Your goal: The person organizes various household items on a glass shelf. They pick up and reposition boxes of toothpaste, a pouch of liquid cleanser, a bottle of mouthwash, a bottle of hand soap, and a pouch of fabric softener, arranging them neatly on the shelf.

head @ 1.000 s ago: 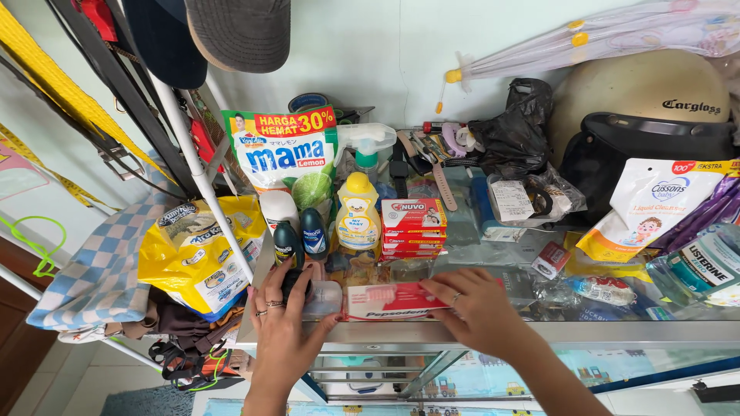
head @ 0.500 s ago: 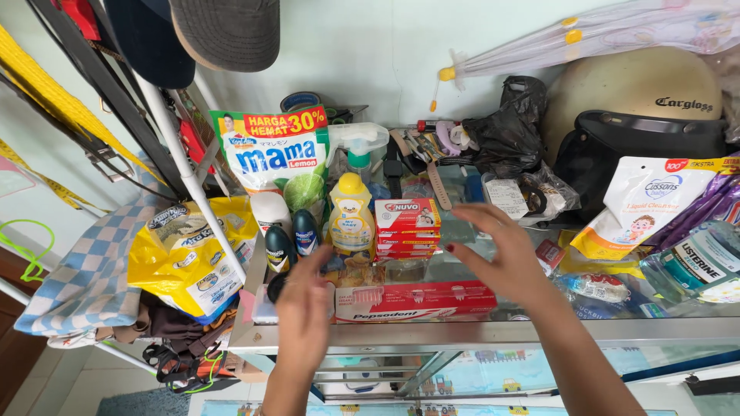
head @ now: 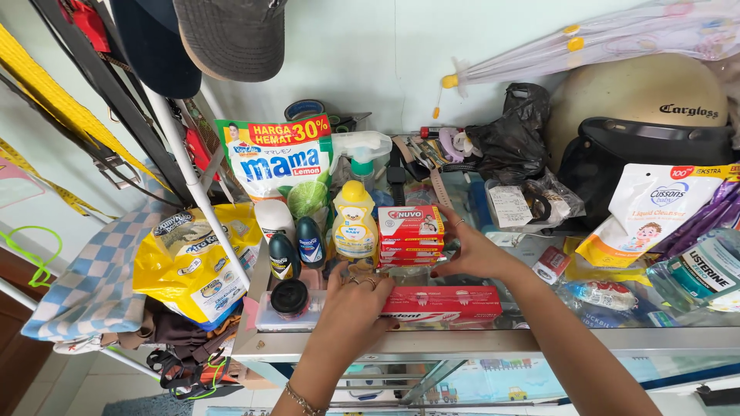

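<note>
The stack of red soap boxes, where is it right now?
In the head view, the stack of red soap boxes sits mid-counter, right of the yellow bottle, behind the long red box, with the right hand touching its right side.

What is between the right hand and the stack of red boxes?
Nothing visible. The right hand already touches the side of the stack of red boxes. The left hand lies just in front, beside the long red box.
</note>
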